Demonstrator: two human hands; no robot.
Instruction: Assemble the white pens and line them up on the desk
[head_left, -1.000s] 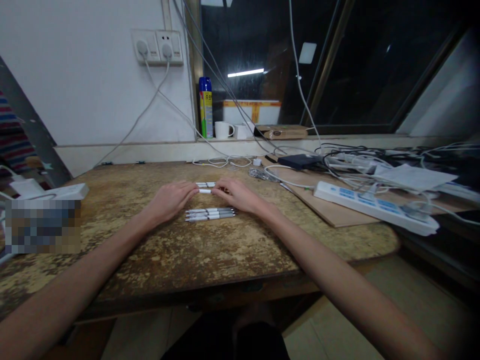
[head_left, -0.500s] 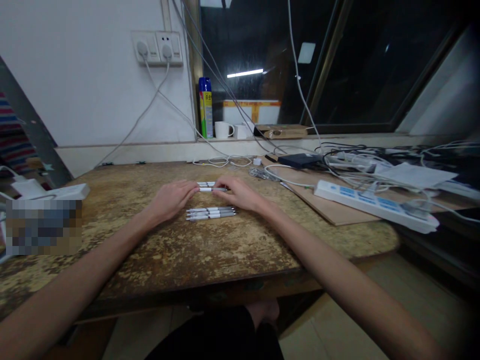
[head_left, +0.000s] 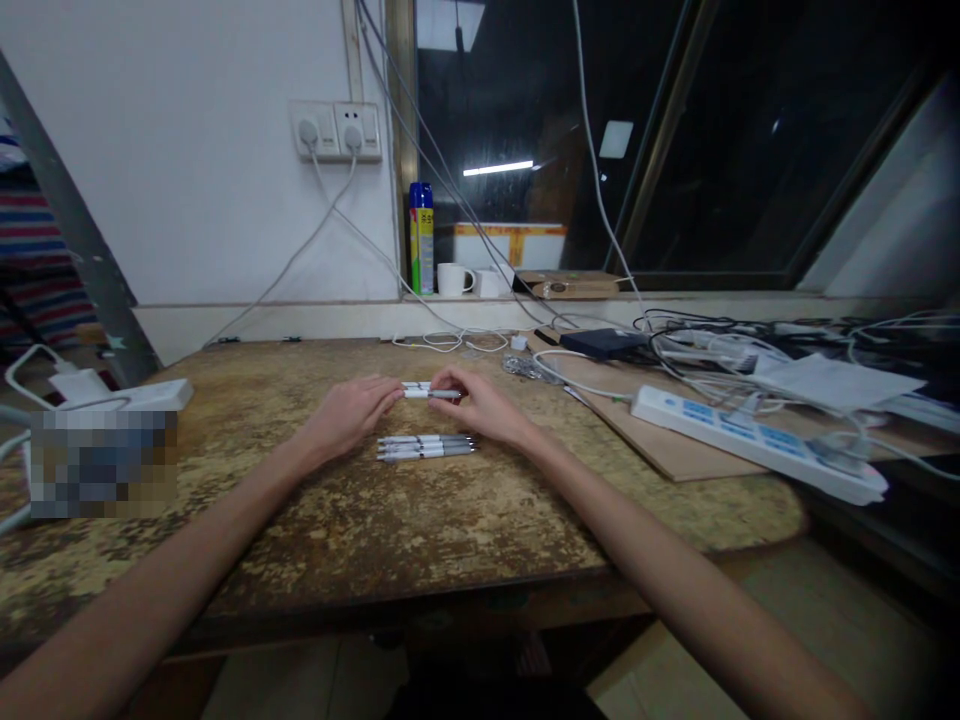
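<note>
Head view | left hand point(head_left: 360, 408) and right hand point(head_left: 480, 402): fingers nearly closed, pinching opposite ends of one white pen point(head_left: 417, 394), likely steadying it; it's sitting toward table's point(head_left: 420, 530) back edge | pen row point(head_left: 426, 449) lying nearer front edge, probably leaving hands room

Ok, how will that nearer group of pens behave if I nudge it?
The nearer pens look slim and rounded, so they may roll. They lie close side by side with no visible holder, so a nudge could splay the group. Their straight barrels suggest stiff, probably light bodies.
</note>
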